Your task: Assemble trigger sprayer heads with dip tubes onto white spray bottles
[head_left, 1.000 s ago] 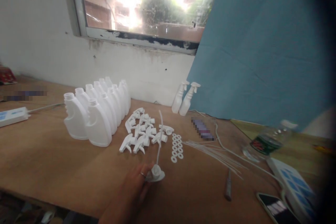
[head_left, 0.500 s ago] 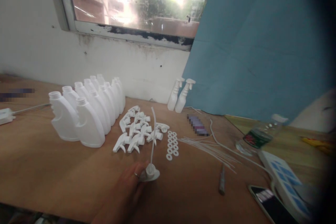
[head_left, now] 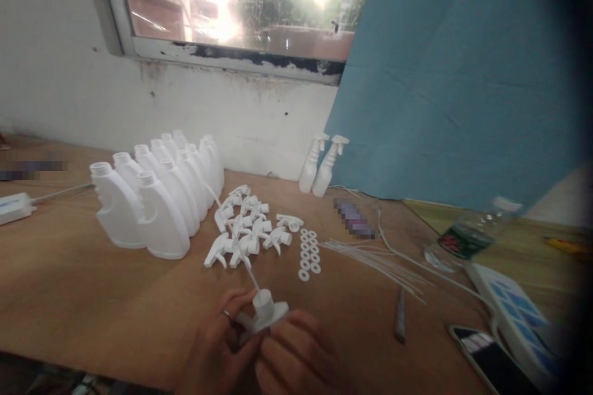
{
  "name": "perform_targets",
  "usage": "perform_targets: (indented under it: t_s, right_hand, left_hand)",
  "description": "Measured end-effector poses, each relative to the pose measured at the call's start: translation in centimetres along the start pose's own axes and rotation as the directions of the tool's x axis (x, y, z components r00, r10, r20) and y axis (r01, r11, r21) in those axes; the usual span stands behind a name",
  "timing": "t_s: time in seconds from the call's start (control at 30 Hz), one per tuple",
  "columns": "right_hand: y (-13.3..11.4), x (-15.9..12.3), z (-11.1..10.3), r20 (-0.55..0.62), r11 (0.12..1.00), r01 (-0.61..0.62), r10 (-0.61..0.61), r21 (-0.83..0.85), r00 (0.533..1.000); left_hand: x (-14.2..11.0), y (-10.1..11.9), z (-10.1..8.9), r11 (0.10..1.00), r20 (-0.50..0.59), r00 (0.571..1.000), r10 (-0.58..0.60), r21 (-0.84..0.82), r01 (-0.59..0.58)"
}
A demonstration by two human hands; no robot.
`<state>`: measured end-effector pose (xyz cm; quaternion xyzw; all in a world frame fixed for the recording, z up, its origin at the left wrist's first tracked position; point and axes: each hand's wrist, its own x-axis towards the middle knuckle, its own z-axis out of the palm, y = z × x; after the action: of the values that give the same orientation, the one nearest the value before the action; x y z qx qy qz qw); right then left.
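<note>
My left hand (head_left: 222, 336), a ring on one finger, pinches a white trigger spray head (head_left: 264, 307) from its left side. The collar of the spray head points up, and a thin white dip tube (head_left: 251, 276) leans out of it toward the upper left. Closed at the right end of the same spray head, my right hand (head_left: 296, 352) has its fingers curled against it. Just beyond my hands lies a cluster of loose spray heads (head_left: 241, 222). White ring gaskets (head_left: 315, 257) form two columns to the right of the cluster.
Several open white bottles (head_left: 162, 216) stand at the left. Two assembled spray bottles (head_left: 325, 170) are by the wall. Loose tubes (head_left: 370, 257), a grey utility knife (head_left: 400, 321), a phone (head_left: 491, 355), a power strip (head_left: 507, 315) and a water bottle (head_left: 467, 237) lie to the right.
My right hand has come into view and closed on the spray head. The dip tube has swung from nearly upright to leaning left. The spray head has turned slightly.
</note>
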<state>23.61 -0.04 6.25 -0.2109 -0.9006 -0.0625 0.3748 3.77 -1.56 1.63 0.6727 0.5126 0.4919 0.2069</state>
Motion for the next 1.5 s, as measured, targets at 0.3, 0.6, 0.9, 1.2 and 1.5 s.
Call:
perform_targets:
  t_s: [0.3, 0.6, 0.9, 1.2, 1.5]
  right_hand:
    - [1.9, -0.1, 0.4, -0.077, 0.955, 0.209, -0.230, -0.210, 0.970]
    - [4.7, -4.6, -3.1, -0.390, 0.950, -0.310, 0.276, -0.026, 0.878]
    - [4.7, -3.3, -2.8, -0.614, 0.722, -0.456, 0.688, 0.521, 0.387]
    - [5.2, -3.1, -4.6, -0.358, 0.433, -0.191, 0.874, 0.881, 0.330]
    - [5.4, -4.1, -4.1, -0.295, 0.379, -0.154, 0.870, 0.912, 0.395]
  left_hand:
    - [0.6, 4.3, -2.2, 0.993, 0.249, 0.967, 0.057, -0.111, -0.030]
    - [7.0, -2.1, -11.6, 0.739, -0.645, 0.730, 0.226, 0.602, 0.303]
    - [9.2, -4.3, -12.0, 0.640, -0.671, 0.731, 0.125, 0.617, 0.457]
    - [6.2, -1.5, -9.1, 0.642, -0.359, 0.798, 0.484, 0.765, -0.045]
    - [5.0, -1.3, -8.1, 0.624, -0.283, 0.836, 0.470, 0.776, -0.087]
